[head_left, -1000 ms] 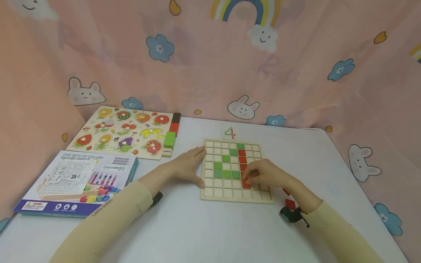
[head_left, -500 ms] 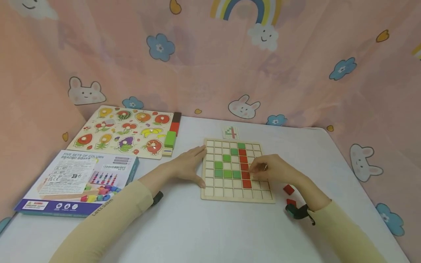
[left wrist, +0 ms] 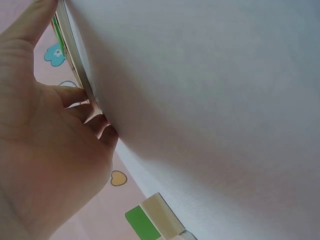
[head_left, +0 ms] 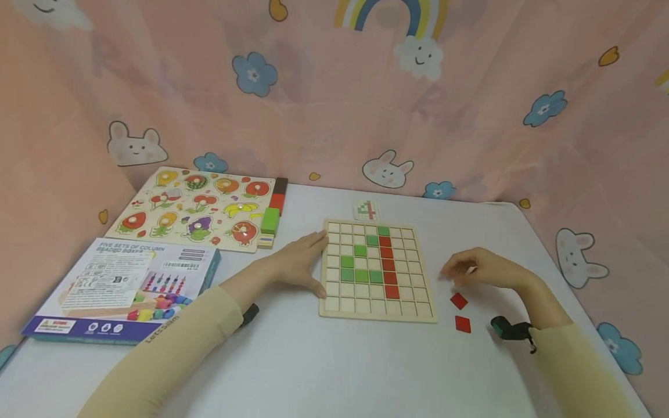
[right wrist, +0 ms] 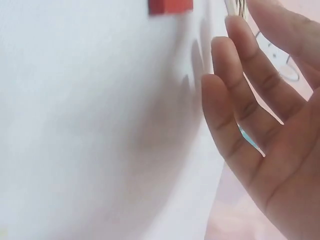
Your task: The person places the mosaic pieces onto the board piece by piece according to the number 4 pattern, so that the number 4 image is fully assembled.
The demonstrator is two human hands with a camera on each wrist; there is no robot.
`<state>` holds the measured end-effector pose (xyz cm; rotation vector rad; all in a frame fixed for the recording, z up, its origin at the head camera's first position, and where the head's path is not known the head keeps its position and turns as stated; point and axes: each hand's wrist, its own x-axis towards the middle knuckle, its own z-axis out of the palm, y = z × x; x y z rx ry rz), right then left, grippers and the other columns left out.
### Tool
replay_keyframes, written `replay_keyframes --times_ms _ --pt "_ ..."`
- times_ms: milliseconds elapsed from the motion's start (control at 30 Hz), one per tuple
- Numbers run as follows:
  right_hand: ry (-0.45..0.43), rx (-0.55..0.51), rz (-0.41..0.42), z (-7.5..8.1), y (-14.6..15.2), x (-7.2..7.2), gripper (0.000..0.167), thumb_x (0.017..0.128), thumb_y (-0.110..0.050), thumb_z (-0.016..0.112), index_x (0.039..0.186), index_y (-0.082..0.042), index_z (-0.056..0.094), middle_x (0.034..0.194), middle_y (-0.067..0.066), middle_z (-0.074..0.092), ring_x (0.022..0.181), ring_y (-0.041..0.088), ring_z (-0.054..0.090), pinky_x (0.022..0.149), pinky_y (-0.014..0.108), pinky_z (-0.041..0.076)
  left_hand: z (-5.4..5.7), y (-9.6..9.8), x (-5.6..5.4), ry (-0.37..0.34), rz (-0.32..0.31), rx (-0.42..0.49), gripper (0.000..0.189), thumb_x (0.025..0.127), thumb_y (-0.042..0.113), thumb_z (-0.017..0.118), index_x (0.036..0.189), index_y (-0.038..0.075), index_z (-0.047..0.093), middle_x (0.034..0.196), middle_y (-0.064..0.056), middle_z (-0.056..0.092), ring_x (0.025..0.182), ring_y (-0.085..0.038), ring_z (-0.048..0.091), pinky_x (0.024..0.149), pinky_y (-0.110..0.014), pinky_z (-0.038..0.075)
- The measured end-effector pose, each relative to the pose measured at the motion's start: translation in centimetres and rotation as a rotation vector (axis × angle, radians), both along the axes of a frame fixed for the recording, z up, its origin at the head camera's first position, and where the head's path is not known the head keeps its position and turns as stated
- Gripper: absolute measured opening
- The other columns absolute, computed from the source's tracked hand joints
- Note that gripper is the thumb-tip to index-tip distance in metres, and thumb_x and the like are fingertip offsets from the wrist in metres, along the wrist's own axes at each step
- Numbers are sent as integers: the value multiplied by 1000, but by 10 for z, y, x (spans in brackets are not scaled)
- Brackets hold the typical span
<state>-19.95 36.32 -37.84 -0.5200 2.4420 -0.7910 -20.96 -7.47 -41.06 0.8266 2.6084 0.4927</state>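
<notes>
A wooden grid board [head_left: 376, 310] lies on the white table, with green tiles [head_left: 360, 276] in a stepped shape and a column of red tiles [head_left: 388, 264] in its cells. My left hand [head_left: 295, 264] touches the board's left edge, thumb and fingers spread along it; the left wrist view shows the fingertips against that edge. To the right of the board, my right hand [head_left: 486, 268] hovers with loosely bent fingers and nothing visible in them. Just below it on the table lie two loose red tiles, a tilted one [head_left: 459, 300] and a nearer one [head_left: 463, 324].
A small pattern card [head_left: 366, 210] lies behind the board. At the left are a fruit knob puzzle [head_left: 209, 200], a beaded-box carton [head_left: 120, 290] and a row of coloured blocks [head_left: 270, 221]. A pink printed cloth [head_left: 313, 116] hangs behind the table.
My right hand has drawn back from the red column to the right of the board, uncovering the lowest red tiles and both loose ones. The left hand has stayed at the board's edge.
</notes>
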Motion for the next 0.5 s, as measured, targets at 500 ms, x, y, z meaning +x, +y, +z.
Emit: replay_keyframes --times_ms 500 --pt "-98 -60 51 -9 16 12 31 72 -11 80 102 -15 74 96 12 60 90 20 52 72 24 47 3 0 2 0 -4 4 126 67 63 81 159 7 16 170 -9 4 157 -33 8 127 -54 20"
